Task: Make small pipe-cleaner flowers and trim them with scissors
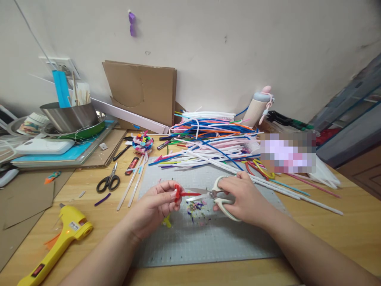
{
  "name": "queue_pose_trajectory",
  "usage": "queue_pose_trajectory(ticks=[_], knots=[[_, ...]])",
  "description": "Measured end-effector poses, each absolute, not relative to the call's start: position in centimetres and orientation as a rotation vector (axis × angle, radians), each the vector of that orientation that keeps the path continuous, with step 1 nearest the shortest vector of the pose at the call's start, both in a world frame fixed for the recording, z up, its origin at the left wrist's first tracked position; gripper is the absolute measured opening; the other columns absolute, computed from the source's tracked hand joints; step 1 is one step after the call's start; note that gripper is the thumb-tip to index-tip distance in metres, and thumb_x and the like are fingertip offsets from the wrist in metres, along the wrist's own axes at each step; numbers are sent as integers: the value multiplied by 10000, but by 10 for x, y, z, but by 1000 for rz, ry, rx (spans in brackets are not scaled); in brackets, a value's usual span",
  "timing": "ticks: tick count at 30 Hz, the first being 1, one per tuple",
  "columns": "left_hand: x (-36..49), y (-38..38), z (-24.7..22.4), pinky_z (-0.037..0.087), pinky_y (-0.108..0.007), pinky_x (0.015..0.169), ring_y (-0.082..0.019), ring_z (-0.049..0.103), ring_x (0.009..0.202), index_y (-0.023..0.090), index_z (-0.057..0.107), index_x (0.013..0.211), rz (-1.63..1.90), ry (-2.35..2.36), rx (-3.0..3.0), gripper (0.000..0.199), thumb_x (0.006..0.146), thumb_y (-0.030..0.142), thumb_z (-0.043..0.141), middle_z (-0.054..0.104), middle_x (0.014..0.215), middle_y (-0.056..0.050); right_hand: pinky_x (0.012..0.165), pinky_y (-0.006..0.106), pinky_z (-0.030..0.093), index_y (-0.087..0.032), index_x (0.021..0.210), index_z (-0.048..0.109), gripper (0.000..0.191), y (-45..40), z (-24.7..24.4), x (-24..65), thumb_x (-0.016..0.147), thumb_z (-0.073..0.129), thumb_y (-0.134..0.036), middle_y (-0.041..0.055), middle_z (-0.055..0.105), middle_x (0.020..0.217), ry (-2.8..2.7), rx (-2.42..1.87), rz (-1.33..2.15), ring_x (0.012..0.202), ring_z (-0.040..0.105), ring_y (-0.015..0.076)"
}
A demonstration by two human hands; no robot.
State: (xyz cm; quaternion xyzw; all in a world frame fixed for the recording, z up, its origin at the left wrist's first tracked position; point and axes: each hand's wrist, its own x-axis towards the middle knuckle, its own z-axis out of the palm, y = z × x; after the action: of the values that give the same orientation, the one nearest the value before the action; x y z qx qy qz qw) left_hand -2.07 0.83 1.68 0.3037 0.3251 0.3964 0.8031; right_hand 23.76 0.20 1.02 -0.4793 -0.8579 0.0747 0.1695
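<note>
Pinched in the fingers of my left hand (159, 200) is a red pipe cleaner (190, 194), bunched at the fingertips with a straight end pointing right. My right hand (245, 194) grips the white-handled scissors (222, 204) by their loops. Their blades are parted, and the red straight end lies between them. Below both hands is the grey cutting mat (178, 246), with small purple, green and yellow clippings (196, 210) on it. A yellow piece (167, 221) sits just under my left hand.
A yellow glue gun (71, 226) lies at the left, near black-handled scissors (108, 182) and clear glue sticks (131, 186). Many coloured pipe cleaners (208, 149) are heaped behind the mat. A bottle (257, 107) and cardboard (143, 93) stand by the wall.
</note>
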Motion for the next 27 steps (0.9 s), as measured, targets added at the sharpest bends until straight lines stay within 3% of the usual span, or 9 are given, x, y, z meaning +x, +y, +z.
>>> queue_pose_trajectory(ticks=[11,17,27], knots=[[-22,7,22,449,-172,571,-69,521,615,118,627,844,851,721,624,198,666,138,710,589,816,-43,680,287,197,-182,632,438,375,1,11,237,738,628,-488,-57,530,604,-2471,-1367,236,584,403,104],[-22,9,20,458,-173,584,-67,517,629,117,620,831,868,699,635,138,704,111,673,564,777,-27,665,284,203,-182,600,451,343,-1,11,237,762,606,-440,-52,531,559,-2470,-1356,210,568,410,106],[-23,7,17,495,-210,686,-98,590,710,136,622,852,864,723,690,149,715,125,678,597,816,-29,678,299,206,-194,714,465,286,-4,16,234,751,604,-441,-15,612,710,-2470,-1373,192,627,485,124]])
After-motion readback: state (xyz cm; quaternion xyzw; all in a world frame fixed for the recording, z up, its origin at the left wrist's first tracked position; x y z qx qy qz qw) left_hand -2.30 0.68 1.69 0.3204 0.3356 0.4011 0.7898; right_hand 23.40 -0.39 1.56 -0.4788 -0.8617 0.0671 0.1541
